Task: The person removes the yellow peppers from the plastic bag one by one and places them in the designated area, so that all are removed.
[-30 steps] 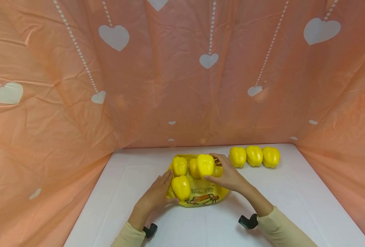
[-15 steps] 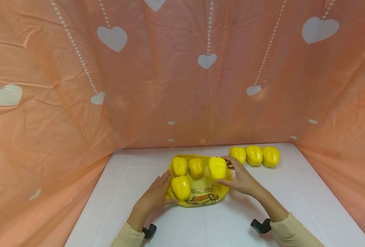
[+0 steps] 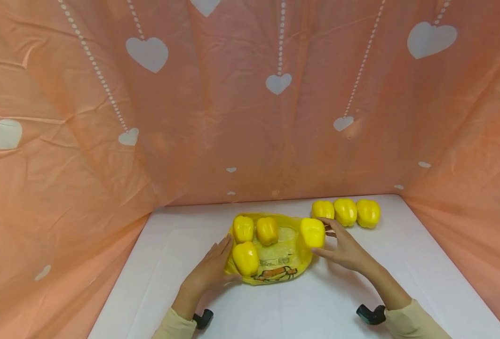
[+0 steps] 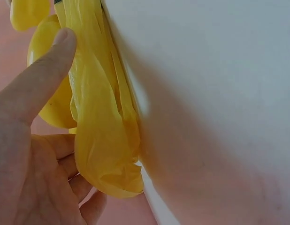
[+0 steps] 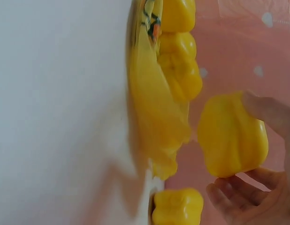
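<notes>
Right hand [image 3: 346, 248], partly behind gripped pepper [image 3: 312, 233]

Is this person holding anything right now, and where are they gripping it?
The right hand holds a yellow pepper by its sides, between thumb and fingers. The left hand only rests against the yellow bag's edge.

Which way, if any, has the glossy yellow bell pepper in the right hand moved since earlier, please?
Yes: the pepper moved right across the printed yellow plastic bag, in the head view.
</notes>
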A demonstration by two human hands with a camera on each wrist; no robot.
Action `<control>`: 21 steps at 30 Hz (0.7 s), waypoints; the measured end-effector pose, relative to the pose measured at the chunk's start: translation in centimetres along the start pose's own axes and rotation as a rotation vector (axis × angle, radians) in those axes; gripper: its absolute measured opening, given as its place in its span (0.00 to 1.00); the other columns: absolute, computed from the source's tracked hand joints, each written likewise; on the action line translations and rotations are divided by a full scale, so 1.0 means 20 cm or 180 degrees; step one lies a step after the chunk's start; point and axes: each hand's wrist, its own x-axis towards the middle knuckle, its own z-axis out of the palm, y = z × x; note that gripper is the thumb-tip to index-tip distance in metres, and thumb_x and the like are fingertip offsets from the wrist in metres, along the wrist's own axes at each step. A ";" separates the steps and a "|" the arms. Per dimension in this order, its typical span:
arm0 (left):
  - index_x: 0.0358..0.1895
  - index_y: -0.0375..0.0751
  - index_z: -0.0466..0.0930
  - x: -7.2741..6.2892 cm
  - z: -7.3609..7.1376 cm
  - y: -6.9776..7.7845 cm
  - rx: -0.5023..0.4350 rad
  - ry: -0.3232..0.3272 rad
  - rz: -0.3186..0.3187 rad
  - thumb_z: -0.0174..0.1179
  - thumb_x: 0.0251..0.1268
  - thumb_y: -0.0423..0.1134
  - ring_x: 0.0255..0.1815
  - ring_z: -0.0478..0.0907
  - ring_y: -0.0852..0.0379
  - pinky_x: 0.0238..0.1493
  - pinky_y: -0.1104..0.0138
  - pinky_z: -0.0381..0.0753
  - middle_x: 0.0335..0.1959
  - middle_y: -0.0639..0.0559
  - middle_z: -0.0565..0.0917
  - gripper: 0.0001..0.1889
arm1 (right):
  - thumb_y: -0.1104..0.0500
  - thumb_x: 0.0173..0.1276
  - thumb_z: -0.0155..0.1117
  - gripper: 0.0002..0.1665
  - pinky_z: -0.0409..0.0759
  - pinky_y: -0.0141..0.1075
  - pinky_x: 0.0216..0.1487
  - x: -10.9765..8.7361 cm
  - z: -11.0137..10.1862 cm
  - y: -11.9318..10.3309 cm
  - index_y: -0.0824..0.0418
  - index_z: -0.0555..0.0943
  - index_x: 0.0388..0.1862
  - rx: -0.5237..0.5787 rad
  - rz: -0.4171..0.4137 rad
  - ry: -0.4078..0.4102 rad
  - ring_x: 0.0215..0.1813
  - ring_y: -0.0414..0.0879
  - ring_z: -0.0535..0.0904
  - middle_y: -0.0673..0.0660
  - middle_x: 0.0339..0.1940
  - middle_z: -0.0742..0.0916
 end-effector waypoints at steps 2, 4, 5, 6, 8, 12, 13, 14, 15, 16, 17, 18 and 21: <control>0.85 0.28 0.52 0.00 0.00 0.00 -0.0026 0.0018 0.0007 0.78 0.62 0.55 0.89 0.51 0.41 0.89 0.48 0.48 0.88 0.35 0.52 0.59 | 0.54 0.65 0.84 0.51 0.80 0.64 0.70 -0.01 -0.02 0.01 0.69 0.66 0.79 -0.0038 0.0041 0.0004 0.67 0.64 0.77 0.68 0.68 0.78; 0.85 0.28 0.52 -0.01 0.00 0.00 -0.0036 0.0024 0.0018 0.79 0.62 0.55 0.89 0.51 0.41 0.89 0.48 0.48 0.88 0.35 0.52 0.59 | 0.53 0.66 0.83 0.51 0.80 0.65 0.69 -0.03 -0.04 0.02 0.69 0.66 0.78 -0.0083 0.0090 0.0008 0.66 0.65 0.77 0.68 0.68 0.78; 0.85 0.28 0.52 -0.01 0.00 0.00 -0.0037 0.0026 0.0024 0.79 0.62 0.55 0.89 0.51 0.41 0.89 0.48 0.48 0.88 0.35 0.52 0.59 | 0.52 0.66 0.83 0.51 0.80 0.65 0.69 -0.04 -0.04 0.03 0.70 0.66 0.78 -0.0105 0.0115 0.0011 0.66 0.66 0.78 0.69 0.68 0.78; 0.85 0.28 0.52 -0.01 0.00 0.00 -0.0037 0.0026 0.0029 0.79 0.62 0.55 0.89 0.51 0.41 0.89 0.48 0.48 0.88 0.35 0.52 0.59 | 0.52 0.66 0.83 0.51 0.79 0.66 0.69 -0.04 -0.05 0.03 0.70 0.66 0.78 -0.0109 0.0138 0.0018 0.67 0.67 0.78 0.70 0.69 0.78; 0.85 0.28 0.52 -0.01 0.00 0.00 -0.0055 0.0027 0.0031 0.79 0.61 0.54 0.89 0.51 0.41 0.89 0.48 0.48 0.88 0.35 0.52 0.60 | 0.52 0.66 0.82 0.52 0.79 0.67 0.70 -0.06 -0.06 0.05 0.71 0.65 0.78 -0.0116 0.0188 0.0023 0.67 0.69 0.78 0.71 0.70 0.77; 0.85 0.28 0.52 0.00 0.00 -0.01 -0.0033 0.0008 0.0026 0.79 0.61 0.55 0.89 0.51 0.41 0.89 0.48 0.49 0.88 0.36 0.52 0.60 | 0.53 0.67 0.82 0.53 0.77 0.67 0.71 -0.08 -0.08 0.09 0.72 0.63 0.79 -0.0113 0.0225 0.0013 0.69 0.72 0.77 0.73 0.72 0.75; 0.85 0.28 0.52 0.00 0.00 -0.01 -0.0030 0.0009 0.0032 0.79 0.61 0.55 0.89 0.51 0.41 0.89 0.48 0.49 0.88 0.36 0.52 0.60 | 0.53 0.67 0.82 0.53 0.76 0.67 0.72 -0.08 -0.08 0.11 0.72 0.62 0.79 -0.0117 0.0246 0.0010 0.70 0.72 0.76 0.73 0.72 0.75; 0.85 0.28 0.52 0.00 0.00 -0.01 -0.0021 0.0009 0.0041 0.79 0.62 0.55 0.89 0.51 0.41 0.89 0.48 0.48 0.88 0.36 0.52 0.60 | 0.52 0.67 0.82 0.53 0.76 0.67 0.72 -0.09 -0.09 0.12 0.72 0.62 0.80 -0.0120 0.0264 0.0009 0.70 0.72 0.76 0.73 0.72 0.75; 0.85 0.28 0.52 0.00 0.00 -0.01 -0.0019 0.0010 0.0051 0.79 0.62 0.55 0.89 0.51 0.41 0.89 0.48 0.48 0.88 0.36 0.52 0.59 | 0.52 0.67 0.82 0.53 0.75 0.67 0.73 -0.09 -0.09 0.13 0.72 0.62 0.80 -0.0102 0.0270 0.0002 0.71 0.72 0.75 0.73 0.73 0.75; 0.85 0.27 0.52 0.00 0.01 -0.01 -0.0025 0.0014 0.0060 0.79 0.62 0.54 0.89 0.51 0.41 0.89 0.48 0.48 0.88 0.36 0.52 0.59 | 0.52 0.67 0.82 0.54 0.75 0.68 0.73 -0.09 -0.10 0.14 0.72 0.62 0.80 -0.0086 0.0283 -0.0002 0.71 0.73 0.74 0.73 0.73 0.74; 0.85 0.27 0.52 0.00 0.01 -0.01 -0.0020 0.0014 0.0070 0.79 0.62 0.54 0.89 0.51 0.41 0.89 0.48 0.48 0.88 0.35 0.52 0.59 | 0.52 0.67 0.82 0.54 0.74 0.68 0.73 -0.09 -0.10 0.15 0.71 0.62 0.80 -0.0080 0.0299 -0.0004 0.72 0.73 0.74 0.72 0.74 0.75; 0.85 0.27 0.52 0.00 0.01 -0.01 -0.0022 0.0018 0.0077 0.79 0.62 0.54 0.89 0.51 0.41 0.89 0.48 0.48 0.88 0.35 0.52 0.59 | 0.52 0.67 0.82 0.54 0.74 0.69 0.74 -0.09 -0.10 0.16 0.71 0.62 0.80 -0.0071 0.0316 -0.0001 0.72 0.73 0.74 0.72 0.74 0.75; 0.85 0.27 0.52 0.00 0.01 -0.02 -0.0020 0.0024 0.0084 0.79 0.62 0.55 0.88 0.51 0.40 0.89 0.48 0.48 0.88 0.35 0.52 0.60 | 0.52 0.67 0.82 0.53 0.73 0.70 0.74 -0.10 -0.11 0.19 0.70 0.62 0.80 -0.0042 0.0333 -0.0023 0.72 0.73 0.73 0.72 0.73 0.75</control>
